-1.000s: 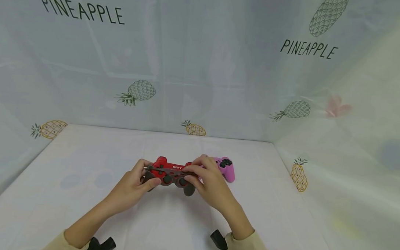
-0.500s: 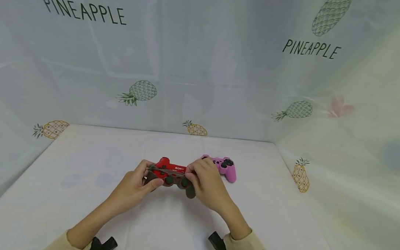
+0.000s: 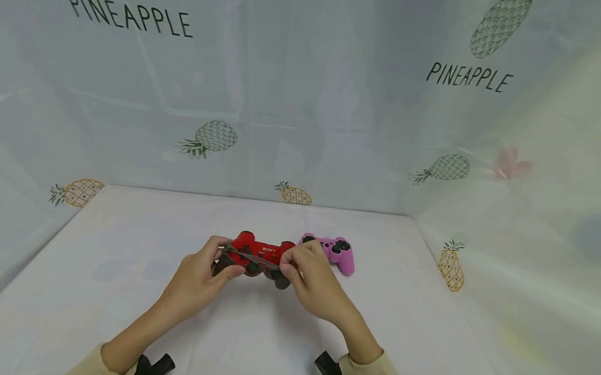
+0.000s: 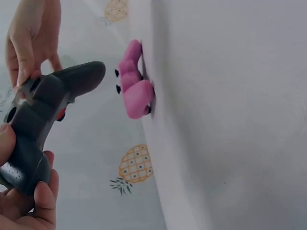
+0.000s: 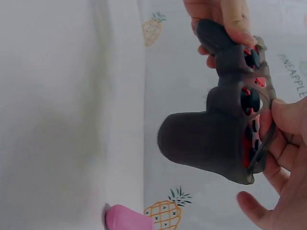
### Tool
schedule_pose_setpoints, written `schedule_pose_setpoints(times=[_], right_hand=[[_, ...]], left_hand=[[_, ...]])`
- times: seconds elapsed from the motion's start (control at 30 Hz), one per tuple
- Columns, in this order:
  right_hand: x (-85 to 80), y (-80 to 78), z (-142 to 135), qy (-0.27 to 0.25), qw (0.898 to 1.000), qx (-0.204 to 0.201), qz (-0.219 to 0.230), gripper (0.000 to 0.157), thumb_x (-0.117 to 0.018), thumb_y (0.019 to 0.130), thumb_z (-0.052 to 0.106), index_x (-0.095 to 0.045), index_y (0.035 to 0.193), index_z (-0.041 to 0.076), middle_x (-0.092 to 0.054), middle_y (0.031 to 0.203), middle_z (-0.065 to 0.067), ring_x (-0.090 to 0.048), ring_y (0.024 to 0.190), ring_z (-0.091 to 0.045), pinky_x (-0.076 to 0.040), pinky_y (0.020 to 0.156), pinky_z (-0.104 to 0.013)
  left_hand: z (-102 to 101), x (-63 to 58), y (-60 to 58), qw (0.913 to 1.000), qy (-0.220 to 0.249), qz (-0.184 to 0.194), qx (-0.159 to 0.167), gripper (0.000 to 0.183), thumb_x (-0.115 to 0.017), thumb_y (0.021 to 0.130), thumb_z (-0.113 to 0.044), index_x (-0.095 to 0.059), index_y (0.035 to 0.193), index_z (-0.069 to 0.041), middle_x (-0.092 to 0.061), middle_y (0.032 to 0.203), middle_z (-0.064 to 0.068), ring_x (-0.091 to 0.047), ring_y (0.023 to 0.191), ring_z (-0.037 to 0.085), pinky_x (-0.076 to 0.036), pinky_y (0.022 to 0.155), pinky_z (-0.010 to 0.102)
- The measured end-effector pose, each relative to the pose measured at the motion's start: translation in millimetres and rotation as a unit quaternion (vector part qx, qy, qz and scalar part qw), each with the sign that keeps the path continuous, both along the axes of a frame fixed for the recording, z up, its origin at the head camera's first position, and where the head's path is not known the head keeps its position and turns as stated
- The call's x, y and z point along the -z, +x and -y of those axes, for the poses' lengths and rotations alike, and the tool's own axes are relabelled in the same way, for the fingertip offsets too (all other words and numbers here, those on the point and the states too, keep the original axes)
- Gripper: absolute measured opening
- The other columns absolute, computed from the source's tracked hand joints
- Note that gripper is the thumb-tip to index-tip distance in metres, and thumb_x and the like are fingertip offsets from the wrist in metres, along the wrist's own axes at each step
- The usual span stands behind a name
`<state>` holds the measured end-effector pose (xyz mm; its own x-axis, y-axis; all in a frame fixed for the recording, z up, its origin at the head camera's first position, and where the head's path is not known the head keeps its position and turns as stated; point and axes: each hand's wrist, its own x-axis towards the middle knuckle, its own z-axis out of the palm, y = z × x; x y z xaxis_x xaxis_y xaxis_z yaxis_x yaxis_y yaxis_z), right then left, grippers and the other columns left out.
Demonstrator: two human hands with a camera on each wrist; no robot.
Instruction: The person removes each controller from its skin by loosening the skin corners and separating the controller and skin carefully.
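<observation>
Head view: a pale sheet (image 3: 303, 99) printed with pineapples hangs behind and beside a white table (image 3: 235, 334). Both hands meet over the table's middle. The left hand (image 3: 198, 275) grips one end of a red pad, thumb on the near side and fingers behind. The right hand (image 3: 317, 284) pinches the edge of a dark translucent cover (image 5: 201, 141) between thumb and fingers. That cover wraps the pad's handles and underside; at the right hand its edge stands away from the face. The red pad (image 3: 258, 247) is held up off the table, its red top showing above the edge. Just beyond the right hand, a pink pad (image 3: 346, 260) lies on the table, partly hidden by that hand. Dark sticks (image 5: 252, 57) show at the cover's openings. White "SONY" lettering (image 3: 269, 250) marks the red top.
</observation>
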<state>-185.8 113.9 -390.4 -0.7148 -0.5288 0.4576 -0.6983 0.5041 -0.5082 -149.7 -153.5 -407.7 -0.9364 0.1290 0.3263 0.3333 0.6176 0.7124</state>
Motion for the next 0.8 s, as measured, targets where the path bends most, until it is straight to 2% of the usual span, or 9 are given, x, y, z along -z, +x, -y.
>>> schedule_pose_setpoints(times=[0.1,0.2,0.33,0.53,0.67,0.8], right_hand=[[-0.7,1.9,3,0.011,0.999,0.013,-0.039,0.014,-0.074,0.100,0.016,-0.061,0.094,0.017,-0.062,0.087,0.009,-0.052,0.113,-0.019,-0.045,0.099,-0.044],[-0.6,4.9,6,0.016,0.998,0.026,-0.059,0.014,-0.074,0.099,0.016,-0.062,0.094,0.018,-0.062,0.087,0.009,-0.053,0.117,-0.021,-0.043,0.103,-0.048],[1.0,8.7,9,0.015,0.996,0.041,-0.079,0.013,-0.074,0.099,0.016,-0.062,0.094,0.018,-0.060,0.091,0.008,-0.052,0.119,-0.022,-0.042,0.106,-0.049],[3.5,12.2,12,-0.002,0.992,0.062,-0.114,0.012,-0.073,0.100,0.015,-0.062,0.094,0.017,-0.061,0.103,0.002,-0.052,0.122,-0.023,-0.042,0.108,-0.046],[5.6,11.5,12,-0.003,0.987,0.066,-0.145,0.012,-0.076,0.097,0.017,-0.064,0.094,0.017,-0.063,0.104,0.003,-0.054,0.123,-0.023,-0.043,0.109,-0.046],[8.3,9.9,14,0.000,0.981,0.061,-0.187,0.014,-0.080,0.094,0.016,-0.066,0.093,0.016,-0.065,0.097,0.005,-0.058,0.119,-0.022,-0.045,0.110,-0.043]], left_hand=[[1,-0.4,0.7,0.9998,-0.001,-0.018,-0.012,0.055,-0.080,0.095,-0.037,-0.054,0.139,-0.015,-0.060,0.078,-0.009,-0.043,0.059,0.006,-0.039,0.056,0.026],[1,0.1,0.7,0.9995,0.001,-0.026,-0.019,0.056,-0.080,0.095,-0.035,-0.054,0.140,-0.012,-0.056,0.075,-0.008,-0.040,0.058,0.005,-0.037,0.055,0.026],[1,1.0,-0.2,0.9988,0.015,-0.036,-0.028,0.054,-0.080,0.096,-0.032,-0.054,0.139,-0.011,-0.060,0.077,-0.008,-0.037,0.057,0.005,-0.036,0.054,0.026],[0,-1.2,-1.0,0.9978,0.042,-0.043,-0.030,0.049,-0.079,0.097,-0.031,-0.055,0.137,-0.015,-0.076,0.097,-0.006,-0.034,0.057,0.004,-0.035,0.055,0.027],[-1,-3.1,-0.6,0.9970,0.052,-0.047,-0.033,0.049,-0.078,0.098,-0.029,-0.055,0.138,-0.014,-0.080,0.109,0.000,-0.030,0.056,0.003,-0.033,0.052,0.027],[-1,-5.4,0.6,0.9963,0.066,-0.040,-0.039,0.047,-0.077,0.099,-0.027,-0.055,0.138,-0.013,-0.080,0.107,0.000,-0.033,0.057,0.005,-0.034,0.052,0.027]])
